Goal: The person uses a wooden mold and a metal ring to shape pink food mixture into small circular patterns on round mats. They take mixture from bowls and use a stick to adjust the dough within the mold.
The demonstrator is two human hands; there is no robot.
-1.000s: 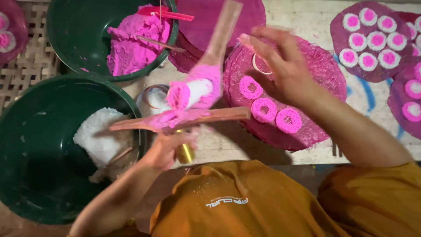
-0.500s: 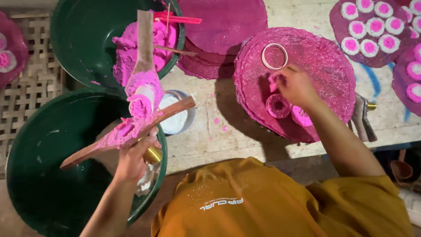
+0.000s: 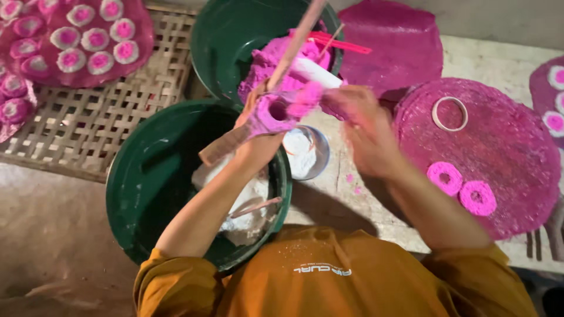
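My left hand grips two crossed wooden sticks and a short round mould smeared with pink paste, held above the gap between two green basins. My right hand is close beside it on the right. Its blurred fingertips pinch a lump of pink paste at the mould's mouth. Behind the hands, the far green basin holds a heap of pink paste. White dough lies in the near green basin, under my left forearm.
A small metal bowl with white stuff sits between the basins. To the right, a round pink mat carries two pink rings and a white ring. A mat with several filled pieces lies on a woven tray at the far left.
My right hand left the pink mat and came over to the mould in my left hand. The left hand lifted the sticks and mould higher, and the view shifted right.
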